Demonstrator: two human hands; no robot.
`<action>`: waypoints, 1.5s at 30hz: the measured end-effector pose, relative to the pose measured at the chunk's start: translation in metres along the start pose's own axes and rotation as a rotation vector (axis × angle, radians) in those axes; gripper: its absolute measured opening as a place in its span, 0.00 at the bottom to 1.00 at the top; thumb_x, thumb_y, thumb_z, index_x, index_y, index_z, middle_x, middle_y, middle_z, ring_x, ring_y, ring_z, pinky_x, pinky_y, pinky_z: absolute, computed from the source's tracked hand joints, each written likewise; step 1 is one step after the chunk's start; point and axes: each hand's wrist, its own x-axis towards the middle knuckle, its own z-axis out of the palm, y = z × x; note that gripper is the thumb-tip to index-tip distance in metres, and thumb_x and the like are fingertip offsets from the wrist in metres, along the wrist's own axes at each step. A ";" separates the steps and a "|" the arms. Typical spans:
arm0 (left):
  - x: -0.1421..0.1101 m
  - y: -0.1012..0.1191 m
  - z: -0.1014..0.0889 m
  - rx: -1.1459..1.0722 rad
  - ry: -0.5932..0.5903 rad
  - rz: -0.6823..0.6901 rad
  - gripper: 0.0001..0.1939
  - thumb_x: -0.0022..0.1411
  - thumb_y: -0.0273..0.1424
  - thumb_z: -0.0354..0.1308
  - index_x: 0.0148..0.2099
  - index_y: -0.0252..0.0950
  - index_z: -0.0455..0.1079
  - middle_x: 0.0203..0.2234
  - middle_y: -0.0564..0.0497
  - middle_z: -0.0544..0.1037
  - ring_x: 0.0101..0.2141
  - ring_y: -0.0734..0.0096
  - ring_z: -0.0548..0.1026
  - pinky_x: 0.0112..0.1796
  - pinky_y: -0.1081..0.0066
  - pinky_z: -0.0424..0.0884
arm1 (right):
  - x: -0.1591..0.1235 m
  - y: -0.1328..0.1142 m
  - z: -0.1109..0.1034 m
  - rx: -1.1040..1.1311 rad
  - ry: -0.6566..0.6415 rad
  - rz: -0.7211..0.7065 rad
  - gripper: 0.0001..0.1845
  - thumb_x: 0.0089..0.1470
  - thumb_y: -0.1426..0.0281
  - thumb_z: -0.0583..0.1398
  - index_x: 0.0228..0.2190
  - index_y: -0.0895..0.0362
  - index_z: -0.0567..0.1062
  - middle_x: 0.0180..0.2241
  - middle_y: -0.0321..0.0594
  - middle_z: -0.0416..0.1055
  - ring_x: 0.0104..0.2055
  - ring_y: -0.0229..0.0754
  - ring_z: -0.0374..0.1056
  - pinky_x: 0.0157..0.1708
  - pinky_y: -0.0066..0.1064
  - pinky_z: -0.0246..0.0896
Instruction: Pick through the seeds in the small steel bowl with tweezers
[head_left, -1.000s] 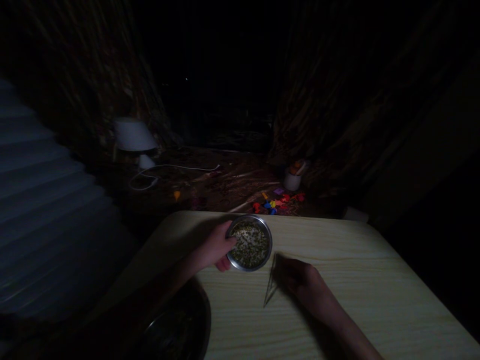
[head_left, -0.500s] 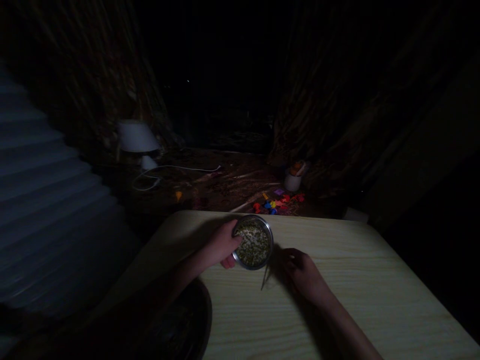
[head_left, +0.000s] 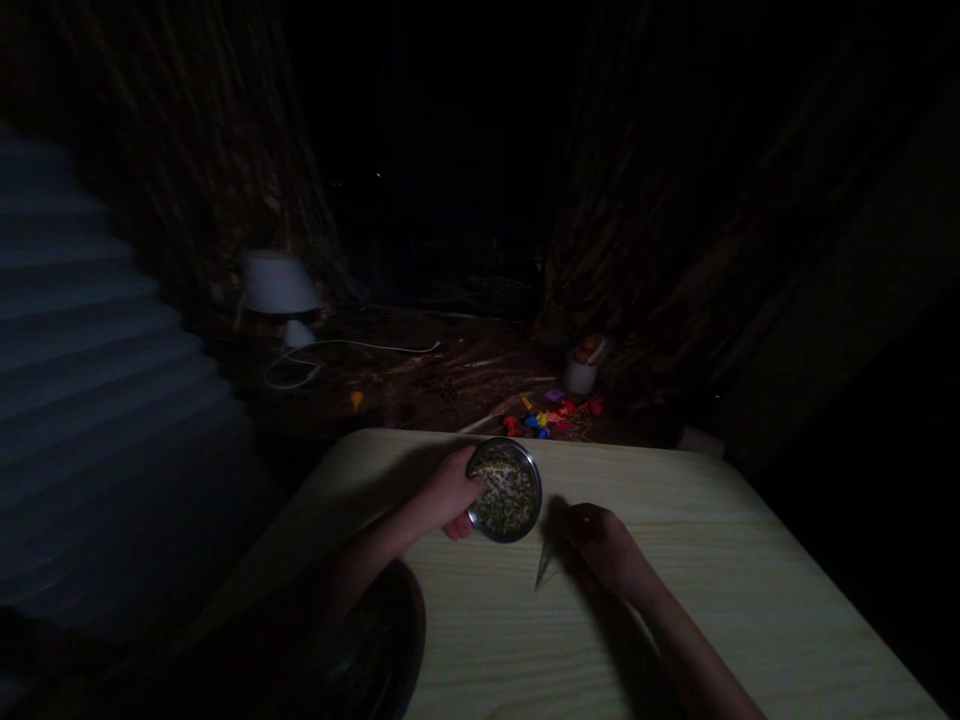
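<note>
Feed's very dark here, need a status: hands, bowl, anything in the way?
Left hand grips small round steel bowl of greenish grains, resting on pale wooden table. Right hand holds thin metal tool, tip on table. Nothing between them.

Left hand [head_left: 448, 495], palm turned to the right, with fingers curled and thumb uppermost, near the far edge of the counter; its forearm runs back toward the near left corner. Right hand [head_left: 600, 550], knuckles up and fingers folded under in a closed pinch, lies further right; its forearm extends to the near edge, in shadow.
</note>
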 end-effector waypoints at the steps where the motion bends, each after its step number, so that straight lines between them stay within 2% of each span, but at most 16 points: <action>1: 0.000 -0.001 -0.001 -0.007 -0.002 -0.012 0.20 0.65 0.26 0.43 0.59 0.33 0.52 0.19 0.43 0.70 0.20 0.50 0.73 0.13 0.71 0.66 | -0.002 -0.002 -0.002 -0.003 -0.017 0.006 0.18 0.56 0.57 0.57 0.30 0.59 0.75 0.20 0.37 0.74 0.14 0.37 0.65 0.12 0.25 0.54; 3: -0.003 -0.001 -0.004 -0.021 -0.002 -0.019 0.21 0.66 0.26 0.41 0.61 0.34 0.50 0.18 0.44 0.69 0.20 0.51 0.73 0.13 0.72 0.67 | -0.006 -0.008 -0.007 -0.010 -0.018 0.005 0.18 0.57 0.57 0.56 0.30 0.59 0.74 0.18 0.35 0.72 0.12 0.36 0.63 0.11 0.24 0.51; 5: -0.008 0.001 -0.009 -0.037 0.002 -0.015 0.22 0.66 0.26 0.41 0.61 0.33 0.49 0.17 0.45 0.68 0.19 0.53 0.72 0.13 0.72 0.66 | -0.011 -0.014 -0.014 -0.017 0.010 -0.016 0.14 0.56 0.60 0.56 0.31 0.58 0.74 0.22 0.36 0.74 0.15 0.37 0.67 0.13 0.24 0.55; 8: -0.016 0.004 -0.015 -0.058 -0.003 -0.017 0.21 0.67 0.25 0.40 0.62 0.32 0.49 0.16 0.45 0.68 0.18 0.56 0.71 0.13 0.72 0.66 | -0.021 -0.023 -0.023 -0.084 0.044 -0.152 0.07 0.55 0.69 0.57 0.33 0.58 0.74 0.28 0.40 0.77 0.25 0.39 0.72 0.23 0.26 0.63; 10: -0.018 0.005 -0.017 -0.065 0.003 -0.039 0.21 0.67 0.25 0.39 0.62 0.33 0.48 0.16 0.46 0.68 0.18 0.57 0.71 0.14 0.72 0.66 | -0.029 -0.026 -0.024 -0.181 0.062 -0.262 0.07 0.53 0.74 0.57 0.33 0.58 0.76 0.31 0.41 0.78 0.30 0.41 0.74 0.29 0.27 0.65; 15: -0.014 -0.004 -0.017 -0.077 0.017 -0.066 0.25 0.68 0.26 0.38 0.66 0.32 0.43 0.15 0.48 0.67 0.17 0.57 0.71 0.13 0.73 0.65 | -0.044 -0.031 -0.010 -0.433 0.035 -0.391 0.10 0.57 0.77 0.56 0.31 0.56 0.76 0.34 0.42 0.76 0.34 0.41 0.73 0.36 0.28 0.65; 18: -0.007 -0.013 -0.014 -0.088 -0.004 -0.046 0.27 0.69 0.26 0.40 0.67 0.33 0.40 0.16 0.48 0.68 0.18 0.57 0.71 0.13 0.73 0.66 | -0.043 -0.029 0.002 -0.507 0.011 -0.455 0.12 0.60 0.78 0.54 0.30 0.56 0.76 0.34 0.41 0.74 0.32 0.39 0.72 0.34 0.26 0.65; 19: -0.006 -0.015 -0.012 -0.105 -0.009 -0.014 0.25 0.68 0.26 0.40 0.66 0.33 0.44 0.16 0.48 0.68 0.18 0.56 0.72 0.13 0.72 0.66 | -0.042 -0.027 0.006 -0.526 0.011 -0.473 0.13 0.59 0.79 0.55 0.30 0.55 0.76 0.33 0.41 0.74 0.31 0.39 0.71 0.33 0.25 0.65; 22: -0.002 -0.018 -0.009 -0.128 -0.016 -0.011 0.26 0.67 0.25 0.38 0.66 0.32 0.43 0.16 0.50 0.67 0.17 0.55 0.71 0.12 0.71 0.65 | -0.035 -0.023 0.013 -0.566 0.004 -0.520 0.12 0.59 0.80 0.56 0.30 0.55 0.77 0.33 0.40 0.74 0.30 0.39 0.70 0.31 0.25 0.65; 24: -0.002 -0.017 -0.007 -0.111 -0.021 -0.020 0.25 0.68 0.25 0.38 0.65 0.32 0.44 0.15 0.50 0.66 0.17 0.55 0.71 0.12 0.72 0.65 | -0.031 -0.021 0.016 -0.559 0.002 -0.536 0.11 0.60 0.78 0.56 0.31 0.55 0.78 0.33 0.40 0.74 0.30 0.38 0.70 0.32 0.25 0.65; 29: 0.000 -0.013 -0.005 -0.103 0.001 0.026 0.19 0.66 0.22 0.40 0.58 0.33 0.53 0.17 0.53 0.65 0.16 0.56 0.70 0.10 0.75 0.62 | -0.026 -0.023 0.020 -0.454 -0.019 -0.539 0.11 0.62 0.77 0.57 0.35 0.55 0.79 0.35 0.41 0.73 0.33 0.39 0.72 0.36 0.26 0.67; 33: 0.004 -0.010 -0.002 -0.036 0.020 0.039 0.23 0.66 0.23 0.41 0.62 0.34 0.52 0.18 0.52 0.66 0.18 0.54 0.71 0.11 0.71 0.64 | -0.023 -0.024 0.023 -0.402 -0.020 -0.529 0.11 0.61 0.78 0.58 0.38 0.54 0.81 0.37 0.42 0.74 0.36 0.40 0.73 0.39 0.27 0.69; 35: 0.005 -0.008 -0.001 -0.009 0.008 0.039 0.22 0.66 0.23 0.41 0.62 0.34 0.52 0.17 0.52 0.66 0.18 0.53 0.72 0.10 0.73 0.63 | -0.022 -0.022 0.024 -0.368 -0.009 -0.548 0.11 0.62 0.77 0.59 0.38 0.54 0.81 0.38 0.43 0.75 0.38 0.41 0.74 0.40 0.27 0.70; 40: 0.010 -0.008 0.000 0.039 0.005 0.070 0.21 0.64 0.23 0.41 0.59 0.36 0.56 0.19 0.50 0.68 0.18 0.55 0.72 0.11 0.74 0.63 | -0.021 -0.016 0.020 -0.322 -0.010 -0.620 0.11 0.63 0.74 0.58 0.41 0.54 0.80 0.40 0.45 0.75 0.40 0.42 0.75 0.41 0.28 0.71; 42: 0.014 -0.010 0.001 0.055 0.012 0.090 0.22 0.64 0.24 0.42 0.60 0.38 0.56 0.19 0.49 0.69 0.19 0.55 0.72 0.11 0.73 0.64 | -0.019 -0.014 0.018 -0.314 0.000 -0.642 0.11 0.63 0.73 0.58 0.42 0.53 0.80 0.40 0.45 0.75 0.40 0.43 0.75 0.41 0.28 0.71; 45: 0.019 -0.013 0.002 0.065 0.015 0.096 0.24 0.65 0.25 0.46 0.62 0.38 0.54 0.23 0.50 0.71 0.18 0.59 0.71 0.11 0.75 0.62 | -0.019 -0.017 0.016 -0.338 0.007 -0.617 0.10 0.64 0.72 0.58 0.42 0.53 0.80 0.40 0.45 0.75 0.40 0.43 0.75 0.42 0.29 0.71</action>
